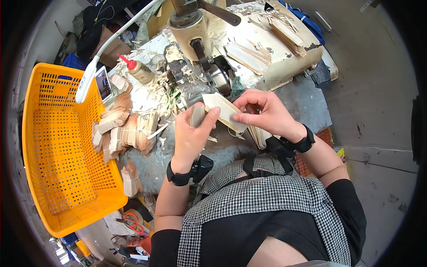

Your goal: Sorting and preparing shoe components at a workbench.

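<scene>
A pale, flat piece (222, 108) with a pointed end, like thin leather or card, is held between my hands in front of the machine. My left hand (189, 135) grips its left side with the thumb on top. A small greyish flat piece (196, 116) also sits in that hand, between thumb and fingers. With thumb and fingertips, my right hand (269, 113) pinches the right edge of the pale piece. Just beyond is the machine (189, 38) with a round metal wheel (219, 78). Below my right hand lies a stack of pale strips (259, 137), partly hidden.
A yellow perforated basket (73, 213) stands at the left, beside tied bundles of tan pieces (133, 131). A bottle with a red nozzle (141, 73), a phone (102, 83) and a white lamp (89, 75) are nearby. More stacked pieces (287, 35) lie at the back right among scraps.
</scene>
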Available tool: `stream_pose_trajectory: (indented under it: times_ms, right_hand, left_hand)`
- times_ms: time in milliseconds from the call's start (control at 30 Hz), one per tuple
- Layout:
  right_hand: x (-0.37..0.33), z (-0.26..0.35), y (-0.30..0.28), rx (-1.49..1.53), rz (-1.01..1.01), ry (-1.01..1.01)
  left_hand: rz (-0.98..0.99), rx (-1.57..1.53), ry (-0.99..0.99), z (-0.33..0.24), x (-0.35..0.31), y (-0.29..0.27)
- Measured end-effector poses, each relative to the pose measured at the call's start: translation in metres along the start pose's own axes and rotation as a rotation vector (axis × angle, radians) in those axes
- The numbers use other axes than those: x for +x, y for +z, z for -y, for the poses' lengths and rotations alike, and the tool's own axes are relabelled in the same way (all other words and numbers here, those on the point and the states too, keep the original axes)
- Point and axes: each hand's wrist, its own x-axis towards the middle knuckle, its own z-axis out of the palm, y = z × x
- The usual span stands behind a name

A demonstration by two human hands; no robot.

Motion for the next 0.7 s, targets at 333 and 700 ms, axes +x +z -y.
stream_pose_trajectory:
  times_ms: [333,700]
  right_hand:
    - [0.003,0.001,0.009,-0.254,-0.167,-0.347]
    - [0.039,-0.032,0.021,-0.832,-0.152,-1.004]
  left_hand:
    - [-0.019,-0.160,0.004,0.010,-0.004,-0.006]
    - [-0.122,-0.080,-0.074,0.024,-0.004,-0.016]
